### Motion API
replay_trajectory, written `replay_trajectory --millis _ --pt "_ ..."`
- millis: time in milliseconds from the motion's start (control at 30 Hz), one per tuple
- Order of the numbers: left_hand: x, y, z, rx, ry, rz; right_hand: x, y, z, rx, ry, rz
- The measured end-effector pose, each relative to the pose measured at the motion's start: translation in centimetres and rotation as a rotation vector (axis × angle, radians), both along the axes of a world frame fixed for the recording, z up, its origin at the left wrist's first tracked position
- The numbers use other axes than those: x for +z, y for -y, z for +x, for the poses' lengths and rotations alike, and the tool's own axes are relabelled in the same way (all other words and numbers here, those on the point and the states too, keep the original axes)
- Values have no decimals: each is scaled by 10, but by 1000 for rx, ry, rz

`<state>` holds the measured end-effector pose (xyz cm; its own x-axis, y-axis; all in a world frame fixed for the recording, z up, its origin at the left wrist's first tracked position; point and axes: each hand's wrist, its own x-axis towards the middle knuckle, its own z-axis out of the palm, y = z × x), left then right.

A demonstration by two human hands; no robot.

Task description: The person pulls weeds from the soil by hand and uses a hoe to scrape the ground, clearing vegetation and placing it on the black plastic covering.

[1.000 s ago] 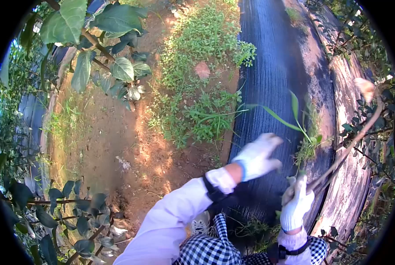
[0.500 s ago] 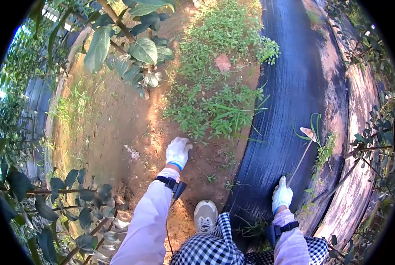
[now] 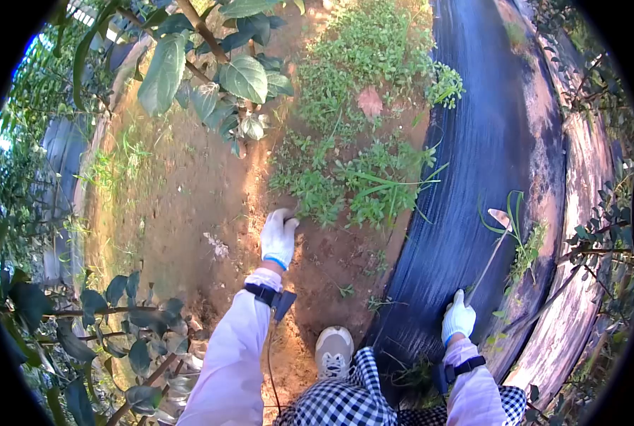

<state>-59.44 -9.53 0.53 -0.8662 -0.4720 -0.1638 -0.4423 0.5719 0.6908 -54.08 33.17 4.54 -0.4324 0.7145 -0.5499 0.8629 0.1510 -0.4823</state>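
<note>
My left hand [image 3: 279,238], in a white glove with a blue cuff, is over brown soil [image 3: 331,266] at the lower edge of a patch of green weeds [image 3: 320,188]. Its fingers are bent towards the weeds; what they hold, if anything, is too small to tell. My right hand [image 3: 459,318], also gloved, is wrapped round the thin shaft of a tool [image 3: 490,263] above the black sheeting [image 3: 466,177]. The tool's small pale head [image 3: 500,216] points away from me, beside some long grass blades.
A leafy branch [image 3: 203,32] hangs at the upper left, with more leafy twigs [image 3: 139,355] at the lower left. A pale log-like strip [image 3: 586,184] runs down the right. My shoe [image 3: 334,351] stands on the soil. A reddish leaf [image 3: 370,101] lies among the weeds.
My left hand has moved slightly up and left in the view, its fingers now pointing more forward. My right hand and the tool sit slightly lower and further right as the view shifts.
</note>
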Motion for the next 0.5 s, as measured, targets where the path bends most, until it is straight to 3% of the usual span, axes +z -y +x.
replay_trajectory --millis 100,133,267,367,400,500 --pt "14 -19 -20 -235 -56 -449 0 0 -3 37 1 25" --pt "33 -27 -34 -278 236 -306 1 0 -1 41 2 33" --pt "1 -27 -53 -401 127 -352 6 6 -3 48 -14 25" --pt "-18 -8 -51 -297 -91 -182 -2 -3 0 42 -4 40" --pt "-17 -4 -42 -58 -190 99 -2 -4 1 48 7 41" --pt "-45 18 -16 228 -385 494 2 3 -3 30 1 28"
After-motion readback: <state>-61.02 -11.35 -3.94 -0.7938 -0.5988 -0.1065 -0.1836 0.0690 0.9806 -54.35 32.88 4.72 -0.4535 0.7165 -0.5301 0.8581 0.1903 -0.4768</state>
